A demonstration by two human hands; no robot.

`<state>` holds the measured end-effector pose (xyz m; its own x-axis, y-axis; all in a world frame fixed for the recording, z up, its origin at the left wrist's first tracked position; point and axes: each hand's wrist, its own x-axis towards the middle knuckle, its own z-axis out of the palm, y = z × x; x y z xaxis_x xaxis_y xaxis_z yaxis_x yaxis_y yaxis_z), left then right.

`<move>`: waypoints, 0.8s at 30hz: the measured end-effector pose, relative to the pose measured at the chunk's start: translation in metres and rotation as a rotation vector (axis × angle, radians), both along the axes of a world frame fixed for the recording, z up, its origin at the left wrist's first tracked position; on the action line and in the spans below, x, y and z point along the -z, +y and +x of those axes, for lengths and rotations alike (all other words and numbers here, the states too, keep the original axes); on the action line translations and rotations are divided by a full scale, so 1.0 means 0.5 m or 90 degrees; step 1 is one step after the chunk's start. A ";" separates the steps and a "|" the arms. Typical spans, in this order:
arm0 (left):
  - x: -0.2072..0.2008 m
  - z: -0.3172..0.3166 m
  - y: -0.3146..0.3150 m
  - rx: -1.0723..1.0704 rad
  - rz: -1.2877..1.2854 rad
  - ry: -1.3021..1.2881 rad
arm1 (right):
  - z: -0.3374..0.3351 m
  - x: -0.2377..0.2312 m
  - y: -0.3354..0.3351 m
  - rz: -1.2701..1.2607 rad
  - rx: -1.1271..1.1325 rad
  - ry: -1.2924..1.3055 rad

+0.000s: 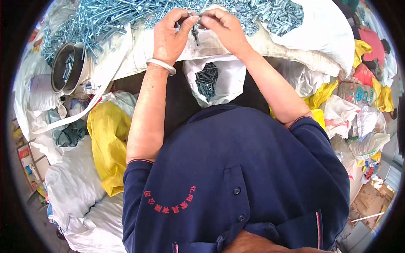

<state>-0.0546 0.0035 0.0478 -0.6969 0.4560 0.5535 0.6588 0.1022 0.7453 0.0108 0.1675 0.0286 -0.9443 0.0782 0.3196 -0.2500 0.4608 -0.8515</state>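
Above the near edge of the heaped table, my left hand [171, 37] pinches a metal bolt [195, 36] between thumb and fingers. The bolt hangs nearly upright, with a wider collar or nut partway down. Beside it, my right hand [225, 30] has its thumb and fingertips drawn together close to the bolt's upper part. Anything between those fingertips is too small to make out. Below both hands, a white sack [228, 90] stands open between my knees, with several dark bolts [206, 80] inside.
Long zinc-coloured bolts [101, 25] lie piled at the far left, and short metal sleeves [283, 17] at the far right. A round pan [67, 67] with a few bolts tilts at the left. Yellow cloth [107, 143] and white sacks [76, 168] crowd my left side; more bags [339, 114] lie right.
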 end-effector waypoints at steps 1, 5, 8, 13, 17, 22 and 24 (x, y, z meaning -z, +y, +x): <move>-0.003 0.001 0.003 0.003 -0.001 0.002 | -0.003 0.017 0.010 -0.214 -0.015 0.046; 0.005 0.000 0.004 -0.011 -0.019 0.036 | 0.015 0.033 -0.038 -0.215 -0.002 0.020; 0.007 0.000 0.006 -0.004 -0.011 0.042 | 0.017 0.038 -0.013 -0.260 0.022 0.051; 0.007 0.000 0.005 -0.025 -0.016 0.027 | 0.021 0.033 -0.042 -0.262 0.016 0.053; 0.002 0.003 0.013 -0.013 0.012 0.045 | 0.007 0.033 -0.005 -0.207 0.085 0.098; 0.004 0.005 0.011 -0.001 0.019 0.050 | 0.017 0.032 -0.038 -0.230 0.099 0.037; 0.004 0.003 0.018 -0.006 0.020 0.072 | 0.004 0.045 -0.020 -0.207 0.095 0.089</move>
<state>-0.0530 0.0123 0.0455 -0.6332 0.4316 0.6425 0.7380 0.0863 0.6693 0.0130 0.1575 0.0063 -0.8640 0.3302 0.3801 -0.3242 0.2128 -0.9217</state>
